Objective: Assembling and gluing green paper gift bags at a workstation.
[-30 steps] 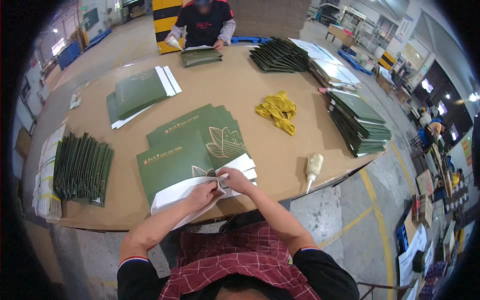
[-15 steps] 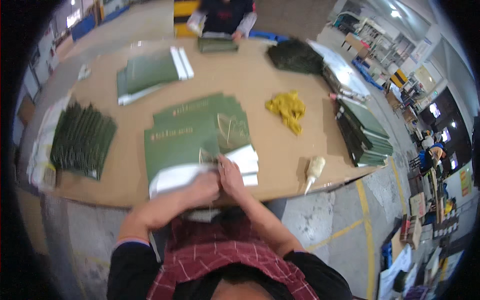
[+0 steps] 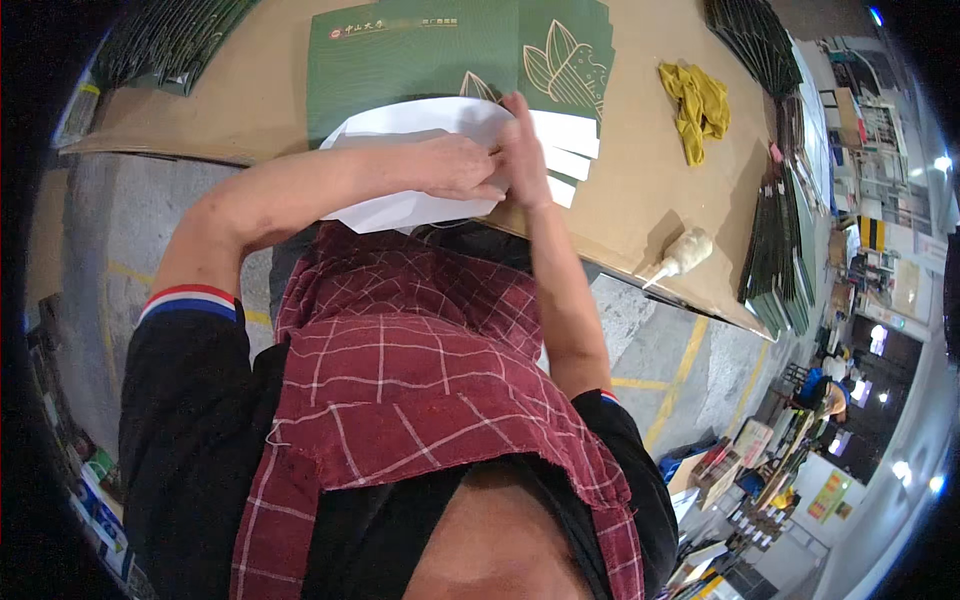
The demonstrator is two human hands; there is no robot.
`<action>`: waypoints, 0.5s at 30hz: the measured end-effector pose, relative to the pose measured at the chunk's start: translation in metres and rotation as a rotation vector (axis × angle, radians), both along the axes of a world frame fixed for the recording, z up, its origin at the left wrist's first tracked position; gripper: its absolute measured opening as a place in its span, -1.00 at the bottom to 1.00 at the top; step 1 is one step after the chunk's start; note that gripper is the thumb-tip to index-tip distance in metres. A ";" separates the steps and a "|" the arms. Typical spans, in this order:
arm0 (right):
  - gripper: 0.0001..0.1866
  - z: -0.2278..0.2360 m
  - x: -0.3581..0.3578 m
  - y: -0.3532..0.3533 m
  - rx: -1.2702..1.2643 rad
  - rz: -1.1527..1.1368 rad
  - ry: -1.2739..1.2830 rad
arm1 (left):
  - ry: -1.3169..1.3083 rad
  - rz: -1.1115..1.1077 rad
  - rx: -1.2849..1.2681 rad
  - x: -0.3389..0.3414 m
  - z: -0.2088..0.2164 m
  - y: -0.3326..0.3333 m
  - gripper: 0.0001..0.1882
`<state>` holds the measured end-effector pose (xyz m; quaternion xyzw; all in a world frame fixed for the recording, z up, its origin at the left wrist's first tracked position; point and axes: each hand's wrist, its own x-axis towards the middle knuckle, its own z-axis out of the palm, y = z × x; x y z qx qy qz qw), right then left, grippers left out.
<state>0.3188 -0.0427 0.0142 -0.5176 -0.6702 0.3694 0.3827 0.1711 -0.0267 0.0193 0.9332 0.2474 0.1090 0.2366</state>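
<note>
A green paper bag (image 3: 415, 62) with gold line art lies flat at the table's near edge, on other green bags (image 3: 565, 48) whose white ends fan out to the right. Its near end is spread into a many-sided white opening (image 3: 400, 212). Over that opening my left hand (image 3: 460, 167) is closed, its curled fingers at the white paper near the right corner. My right hand (image 3: 522, 155) meets it there, fingers together and upright along the opening's right edge. The fingertips of both hands partly hide each other and the paper between them.
A cream squeeze bottle (image 3: 686, 250) with a pointed nozzle lies near the table's front edge, right of my hands. Beyond it is a crumpled yellow cloth (image 3: 695, 108). Dark green stacks stand at the right edge (image 3: 775, 245), far right (image 3: 752, 45) and far left (image 3: 165, 40).
The view has tipped down and closer to my body. The bag's white end now stands spread wide, and both hands remain together at its right side.
</note>
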 end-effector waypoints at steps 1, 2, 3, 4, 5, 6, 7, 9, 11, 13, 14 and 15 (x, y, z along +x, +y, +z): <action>-0.49 -0.003 -0.010 -0.006 0.285 -0.040 -0.412 | 0.105 -0.077 -0.114 -0.001 0.005 0.002 -0.56; -0.48 -0.002 -0.013 -0.011 0.272 -0.047 -0.405 | 0.209 -0.156 -0.226 0.000 0.009 0.003 -0.60; -0.48 -0.001 -0.015 -0.010 0.277 -0.042 -0.404 | 0.209 -0.150 -0.223 -0.002 0.007 0.003 -0.60; -0.48 -0.001 -0.015 -0.009 0.261 -0.029 -0.415 | 0.181 -0.150 -0.169 -0.003 0.006 0.002 -0.64; -0.47 -0.001 -0.014 -0.008 0.246 -0.017 -0.427 | 0.154 -0.150 -0.112 -0.004 0.005 0.002 -0.67; -0.49 -0.008 -0.009 -0.005 0.243 -0.015 -0.419 | 0.155 -0.153 -0.099 -0.006 0.011 -0.002 -0.67; -0.51 -0.008 -0.006 -0.001 0.256 -0.014 -0.379 | 0.111 -0.118 -0.120 -0.007 0.022 -0.003 -0.73; -0.55 -0.047 0.003 0.008 0.737 0.003 -0.476 | 0.208 -0.087 -0.187 -0.012 0.018 -0.009 -0.81; -0.53 -0.037 -0.008 0.008 0.397 -0.105 -0.410 | -0.284 0.095 0.138 -0.054 0.052 -0.040 -0.57; -0.52 -0.023 -0.009 0.006 0.414 -0.112 -0.466 | -0.361 0.338 0.236 -0.106 0.050 -0.053 -0.49; -0.56 -0.015 -0.010 0.005 0.409 -0.103 -0.401 | -0.354 0.508 0.212 -0.128 0.043 -0.063 -0.47; -0.59 -0.011 -0.010 0.004 0.390 -0.145 -0.358 | -0.334 0.680 0.177 -0.149 0.037 -0.073 -0.45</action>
